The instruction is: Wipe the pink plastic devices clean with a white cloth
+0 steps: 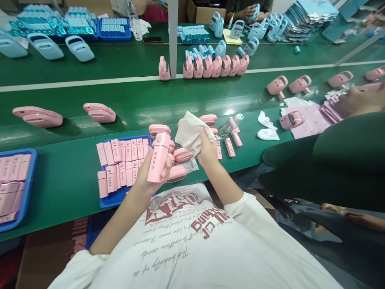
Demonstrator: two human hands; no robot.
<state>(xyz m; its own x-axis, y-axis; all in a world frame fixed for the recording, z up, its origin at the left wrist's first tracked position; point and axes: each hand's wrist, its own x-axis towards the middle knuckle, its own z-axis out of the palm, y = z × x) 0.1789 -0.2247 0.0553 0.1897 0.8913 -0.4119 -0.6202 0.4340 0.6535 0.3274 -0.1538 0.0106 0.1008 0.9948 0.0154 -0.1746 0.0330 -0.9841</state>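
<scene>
My left hand (147, 171) is closed around a pink rectangular device (159, 157), which has a row of small dark marks down its face and is held tilted above the bench. A white cloth (190, 132) hangs from my right hand (207, 149), pinched between thumb and fingers, a little to the right of the device. Below and between both hands lie several pink rounded pieces with handles (182, 154), partly hidden by the cloth and my left hand. Left of my left hand, a blue tray (112, 201) holds rows of similar pink devices.
A clear bottle (228, 127) leans beside a few loose pink devices (229, 147). Crumpled white tissues (267, 134) lie further right. Pink handled units (99, 112) sit along the green strip beyond the bench. Another blue tray (32, 176) stands at far left; a co-worker's sleeve (339, 148) is at right.
</scene>
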